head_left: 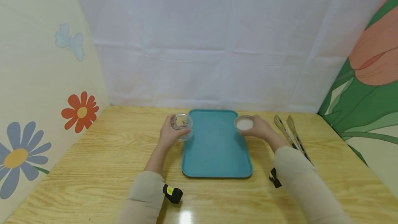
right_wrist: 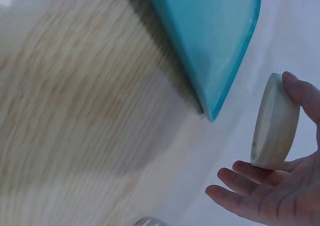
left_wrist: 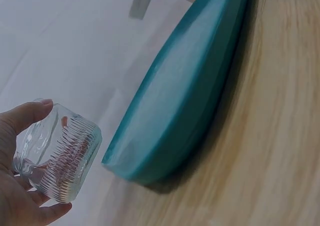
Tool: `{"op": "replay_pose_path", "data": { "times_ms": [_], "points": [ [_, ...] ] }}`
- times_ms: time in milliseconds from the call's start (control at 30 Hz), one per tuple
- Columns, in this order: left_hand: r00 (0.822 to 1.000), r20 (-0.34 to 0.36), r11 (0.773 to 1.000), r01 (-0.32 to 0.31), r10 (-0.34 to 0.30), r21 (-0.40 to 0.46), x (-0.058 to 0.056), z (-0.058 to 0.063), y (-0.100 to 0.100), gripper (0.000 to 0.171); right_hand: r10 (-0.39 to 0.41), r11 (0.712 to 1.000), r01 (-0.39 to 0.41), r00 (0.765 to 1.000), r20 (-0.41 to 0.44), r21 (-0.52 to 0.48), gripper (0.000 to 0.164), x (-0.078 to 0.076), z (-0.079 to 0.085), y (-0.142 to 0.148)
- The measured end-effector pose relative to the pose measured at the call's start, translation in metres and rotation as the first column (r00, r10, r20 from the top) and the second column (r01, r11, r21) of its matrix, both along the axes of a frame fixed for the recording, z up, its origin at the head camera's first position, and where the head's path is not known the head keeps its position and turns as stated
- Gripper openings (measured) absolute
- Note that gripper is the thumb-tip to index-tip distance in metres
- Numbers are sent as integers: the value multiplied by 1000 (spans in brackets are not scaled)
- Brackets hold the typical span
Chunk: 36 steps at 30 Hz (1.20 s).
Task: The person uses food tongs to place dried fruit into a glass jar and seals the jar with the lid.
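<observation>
My left hand grips a clear glass jar near the tray's left edge, thumb on one side and fingers on the other. In the left wrist view the jar has a ribbed body, with reddish-brown patches showing through the glass. Across the tray, my right hand pinches a small, shallow round piece with a pale rim and white face, near the right edge. The right wrist view shows this round piece tilted on its side between thumb and fingers. Between both hands lies a flat teal tray.
Two slotted metal utensils with dark handles lie to the right, partly behind the right sleeve. The wooden table meets a white cloth backdrop behind and flower-painted panels on both sides.
</observation>
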<state>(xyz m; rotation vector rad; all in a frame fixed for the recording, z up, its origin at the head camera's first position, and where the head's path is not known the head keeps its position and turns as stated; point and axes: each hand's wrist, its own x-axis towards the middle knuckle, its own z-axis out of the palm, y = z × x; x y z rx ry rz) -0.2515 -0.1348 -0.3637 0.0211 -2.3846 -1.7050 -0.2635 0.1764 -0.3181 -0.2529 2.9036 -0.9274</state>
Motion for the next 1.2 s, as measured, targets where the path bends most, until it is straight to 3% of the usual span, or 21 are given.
{"op": "replay_pose_path", "data": {
  "times_ms": [300,667,967,1200],
  "points": [
    [998,-19,998,52,-53,-46,-5,-3,21,82,53,998,-51,997,-58,40,72,-5,1,-31],
    [994,-87,993,54,-63,-106,0,-8,42,84,108,993,-102,989,-101,62,72,-3,0,-57],
    [992,-83,990,82,-92,-114,2,-11,53,82,110,990,-104,992,-57,100,70,0,8,-69],
    [991,-84,991,96,-104,-98,5,-13,55,81,143,990,-141,987,-75,27,78,-7,7,-65]
  ]
}}
